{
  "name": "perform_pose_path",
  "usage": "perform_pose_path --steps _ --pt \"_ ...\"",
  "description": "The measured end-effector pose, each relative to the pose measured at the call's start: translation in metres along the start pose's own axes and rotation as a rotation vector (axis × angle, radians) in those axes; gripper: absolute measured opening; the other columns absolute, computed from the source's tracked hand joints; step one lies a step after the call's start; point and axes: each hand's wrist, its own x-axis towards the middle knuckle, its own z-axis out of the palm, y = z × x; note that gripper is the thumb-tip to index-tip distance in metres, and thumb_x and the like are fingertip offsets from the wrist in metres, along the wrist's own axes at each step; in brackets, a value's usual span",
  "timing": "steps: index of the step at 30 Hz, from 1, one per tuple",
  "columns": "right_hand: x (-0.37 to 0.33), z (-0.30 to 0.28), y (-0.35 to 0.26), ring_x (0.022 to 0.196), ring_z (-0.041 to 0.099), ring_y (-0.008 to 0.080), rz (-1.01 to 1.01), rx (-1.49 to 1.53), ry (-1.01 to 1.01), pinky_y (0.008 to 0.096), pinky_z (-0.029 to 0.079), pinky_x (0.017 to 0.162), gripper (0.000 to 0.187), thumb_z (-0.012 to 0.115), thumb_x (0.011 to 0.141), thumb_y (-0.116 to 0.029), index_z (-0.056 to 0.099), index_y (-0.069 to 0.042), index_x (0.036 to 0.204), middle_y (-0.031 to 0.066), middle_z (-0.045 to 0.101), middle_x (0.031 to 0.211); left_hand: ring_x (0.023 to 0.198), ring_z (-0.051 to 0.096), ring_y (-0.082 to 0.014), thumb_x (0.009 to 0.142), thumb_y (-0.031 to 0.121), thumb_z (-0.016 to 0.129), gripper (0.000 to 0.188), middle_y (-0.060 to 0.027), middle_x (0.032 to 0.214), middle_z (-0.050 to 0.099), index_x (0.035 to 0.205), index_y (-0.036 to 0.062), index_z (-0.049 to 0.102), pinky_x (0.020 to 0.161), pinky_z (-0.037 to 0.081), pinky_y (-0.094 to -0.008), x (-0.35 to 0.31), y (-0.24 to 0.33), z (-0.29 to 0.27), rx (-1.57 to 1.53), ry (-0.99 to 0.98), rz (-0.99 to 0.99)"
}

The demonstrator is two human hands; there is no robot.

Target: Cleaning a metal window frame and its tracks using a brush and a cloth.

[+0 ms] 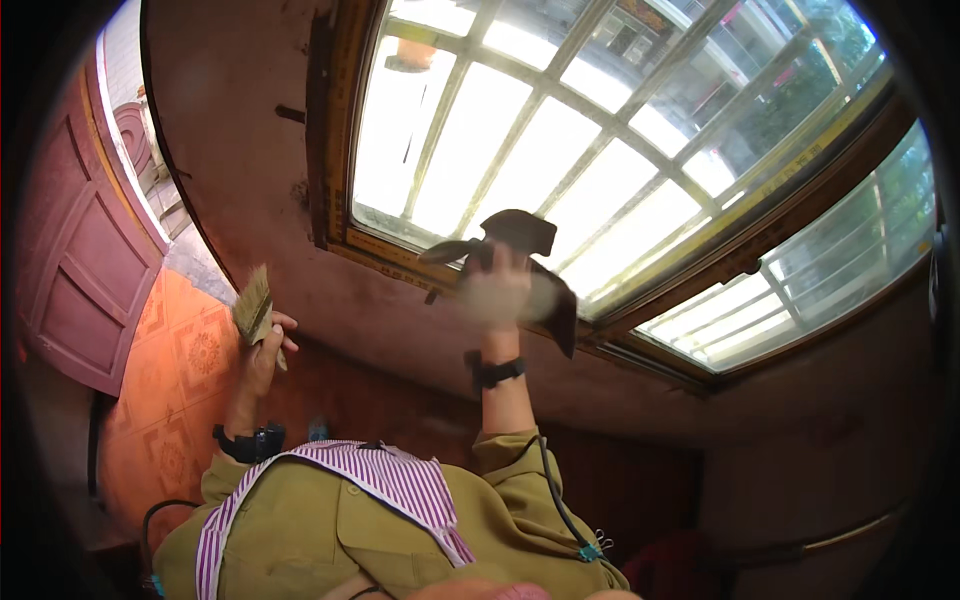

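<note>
My left hand [264, 355] is closed around the handle of a flat paintbrush [252, 307]. The brush points up, its pale bristles at the top, well away from the window. Raised in front of me, my right hand [498, 295] grips a dark cloth [560, 312]. Parts of the cloth hang out on both sides of the hand and above it. Hand and cloth overlap the lower edge of the barred window [500, 150]; whether the cloth touches the glass I cannot tell. Motion blurs the right fingers.
A brown window frame [625, 325] runs along the wall, with a second pane [800, 290] to the right. Far left, a reddish panelled door [80, 240] stands open over orange patterned floor tiles [165, 400]. Cables run down along my sleeves.
</note>
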Motion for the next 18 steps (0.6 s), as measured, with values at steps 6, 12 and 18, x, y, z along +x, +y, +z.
perform_pose_path --steps 6,12,18 --pt "-0.019 -0.035 0.024 0.092 0.06 0.0341 0.499 0.331 -0.011 0.0422 0.049 0.078 0.03 0.068 0.076 -0.016 0.06 -0.002 0.101 0.0173 0.061 0.097 0.067 0.056 -0.0086 0.094 0.025 0.044 0.026 -0.0043 0.089 0.058 0.101 0.004 0.056 0.05 0.041 -0.0227 0.009 -0.01 -0.021 -0.004 0.069 0.108" --pt "0.112 -0.159 0.042 0.108 0.057 0.0306 0.319 0.181 0.303 0.0367 0.045 0.093 0.04 0.064 0.083 -0.014 0.054 0.004 0.118 0.0207 0.054 0.122 0.066 0.056 -0.0087 0.095 0.025 0.043 0.025 -0.0053 0.092 0.057 0.099 0.0035 0.055 0.052 0.042 -0.0215 0.001 -0.036 -0.045 -0.004 0.068 -0.046" --pt "0.24 -0.235 0.082 0.105 0.057 0.0334 -0.05 -0.074 0.582 0.0388 0.045 0.093 0.053 0.065 0.077 -0.018 0.047 0.006 0.121 0.024 0.055 0.116 0.067 0.056 -0.0082 0.095 0.023 0.044 0.023 -0.006 0.094 0.057 0.103 0.003 0.054 0.049 0.041 -0.0202 0.014 -0.032 -0.035 0.063 0.05 0.026"
